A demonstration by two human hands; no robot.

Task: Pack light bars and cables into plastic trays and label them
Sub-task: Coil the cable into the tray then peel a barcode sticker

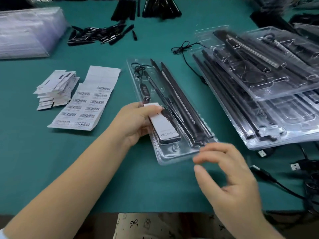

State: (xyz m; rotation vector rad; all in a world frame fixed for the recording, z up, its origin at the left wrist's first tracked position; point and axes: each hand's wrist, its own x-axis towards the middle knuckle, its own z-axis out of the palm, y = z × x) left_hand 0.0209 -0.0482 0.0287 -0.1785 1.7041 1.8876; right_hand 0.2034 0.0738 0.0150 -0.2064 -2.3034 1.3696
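A clear plastic tray [174,156] lies lengthwise near the middle of the green bench [103,169], its near end toward the front edge. Inside it, black light bars [179,100] run along its right side, a coiled cable [139,68] with an inline controller [146,90] sits at its far left, and a white card [164,125] lies over a dark part in its near-left compartment.

The left hand [136,121] grips the tray's left rim, thumb pressed on the far end of the card. The right hand [227,173] is at the tray's near-right corner, its fingers [212,152] loosely curled and blurred; they seem to touch the rim, but a grasp cannot be made out.

Toward the left edge lie a sheet of barcode labels [86,104] and, beside it, a stack of white slips [55,88]. Filled trays [259,83] are piled at the right edge, with loose USB cables [276,171] in front of them. Small black parts [101,33] are scattered toward the far edge.
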